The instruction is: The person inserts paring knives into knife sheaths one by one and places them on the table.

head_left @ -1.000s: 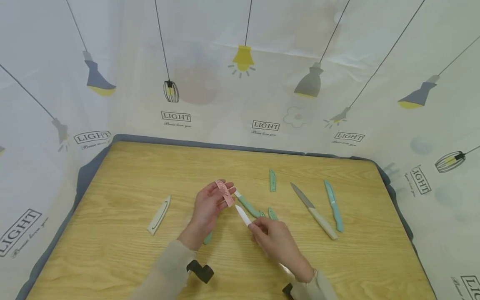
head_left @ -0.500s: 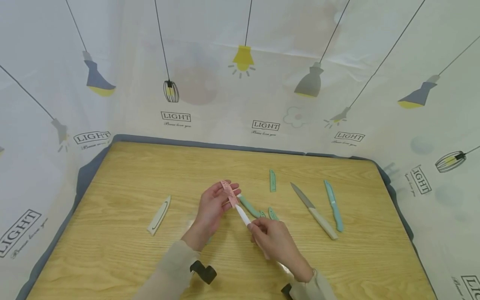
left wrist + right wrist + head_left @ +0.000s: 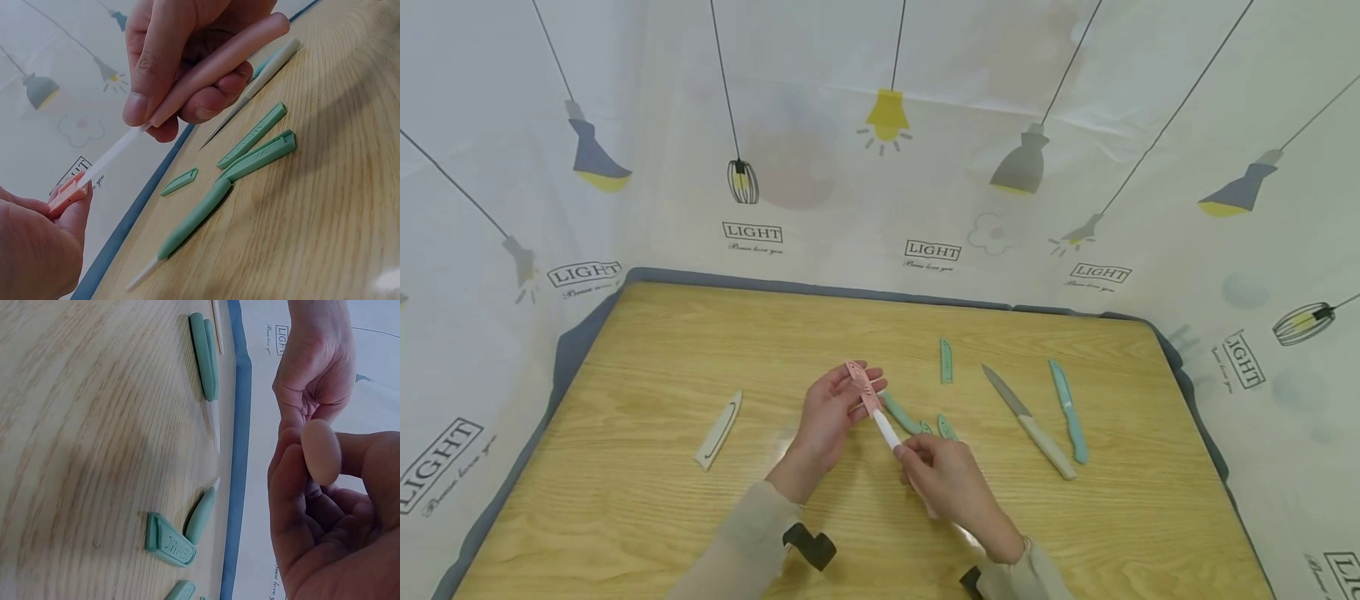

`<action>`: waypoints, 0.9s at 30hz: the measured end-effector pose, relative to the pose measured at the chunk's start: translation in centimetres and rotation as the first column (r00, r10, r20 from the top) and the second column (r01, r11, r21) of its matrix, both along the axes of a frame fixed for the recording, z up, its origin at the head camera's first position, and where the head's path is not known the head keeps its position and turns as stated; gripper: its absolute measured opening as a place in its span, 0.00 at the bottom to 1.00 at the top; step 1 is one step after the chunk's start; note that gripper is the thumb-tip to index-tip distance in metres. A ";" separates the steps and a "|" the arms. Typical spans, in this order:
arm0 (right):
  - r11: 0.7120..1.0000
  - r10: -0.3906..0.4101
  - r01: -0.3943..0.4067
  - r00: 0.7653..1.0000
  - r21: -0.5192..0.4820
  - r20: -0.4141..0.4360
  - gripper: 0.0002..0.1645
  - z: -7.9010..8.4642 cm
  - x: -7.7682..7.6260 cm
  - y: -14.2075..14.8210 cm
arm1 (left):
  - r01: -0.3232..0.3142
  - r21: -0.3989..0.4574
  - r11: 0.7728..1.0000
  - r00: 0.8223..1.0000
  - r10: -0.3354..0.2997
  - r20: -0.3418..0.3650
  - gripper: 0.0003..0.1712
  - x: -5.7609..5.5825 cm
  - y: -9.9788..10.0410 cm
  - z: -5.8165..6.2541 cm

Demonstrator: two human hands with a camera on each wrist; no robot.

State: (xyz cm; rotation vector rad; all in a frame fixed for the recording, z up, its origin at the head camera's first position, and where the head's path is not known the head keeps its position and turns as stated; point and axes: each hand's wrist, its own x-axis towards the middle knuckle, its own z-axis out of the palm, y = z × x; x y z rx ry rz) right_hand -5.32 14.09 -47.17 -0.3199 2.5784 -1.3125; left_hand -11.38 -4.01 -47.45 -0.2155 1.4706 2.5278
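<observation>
Evidently, a wood-grained worktop [image 3: 647, 358] is spreading out beneath a person's two arms, and a pale lamp-printed cloth [image 3: 850, 217] is hanging behind it. Both forearms, in loose light sleeves [image 3: 726, 533], are reaching in from the near edge and angling toward each other over the middle. The left grip [image 3: 823, 421] is hovering with its palm turned inward, thumb and fingers pinching a pink sheath [image 3: 865, 389], the fingertips extending past it. Facing it, the right grip [image 3: 947, 483] is showing the back of the hand, thumb and fingers clasping the handle of a pink knife [image 3: 209, 75], some fingers bending underneath.

Over to the right, a long cream-handled knife [image 3: 1028, 421] is lying aslant, its grey blade pointing away from the person, with a blue knife [image 3: 1068, 412] lying near it. The pink knife is sloping above the worktop between the two hands; its handle is looking smooth and rounded at the butt, its blade slim and white. A green knife [image 3: 194, 215] is lying beyond them, and a white sheath [image 3: 718, 431] is resting off to the left. The pink sheath is tapering at its far end and showing small markings. The blade's tip is meeting its near end; how deep it is sitting, I can't tell.
</observation>
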 end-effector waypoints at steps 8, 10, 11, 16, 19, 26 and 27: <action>1.000 -0.009 0.009 1.000 -0.011 0.000 0.20 -0.1 -0.1 -0.2 | 0.012 -0.002 1.000 1.000 -0.012 -0.003 0.19 0.3 0.3 0.2; 1.000 -0.009 0.009 1.000 -0.014 -0.005 0.20 -0.1 -0.2 -0.2 | 0.012 0.011 1.000 1.000 -0.012 0.003 0.18 0.3 0.4 0.2; 1.000 -0.007 0.007 1.000 -0.017 -0.007 0.20 -0.1 -0.2 -0.2 | 0.013 0.014 1.000 1.000 -0.013 0.001 0.18 0.3 0.4 0.2; 1.000 0.009 -0.010 0.999 -0.024 -0.037 0.20 -0.1 -0.3 -0.3 | 0.017 0.023 1.000 1.000 -0.017 -0.005 0.19 0.4 0.6 0.1; 1.000 0.009 -0.010 0.999 -0.021 -0.045 0.20 -0.1 -0.4 -0.3 | 0.020 0.020 1.000 1.000 -0.020 -0.005 0.19 0.4 0.7 0.1; 1.000 -0.015 0.014 1.000 -0.010 -0.025 0.19 0.0 -0.4 -0.5 | 0.023 0.020 1.000 1.000 -0.023 -0.004 0.18 0.5 0.8 0.1; 1.000 -0.016 0.016 1.000 -0.011 -0.024 0.19 0.0 -0.5 -0.5 | 0.024 0.017 1.000 1.000 -0.024 -0.005 0.18 0.6 0.8 0.1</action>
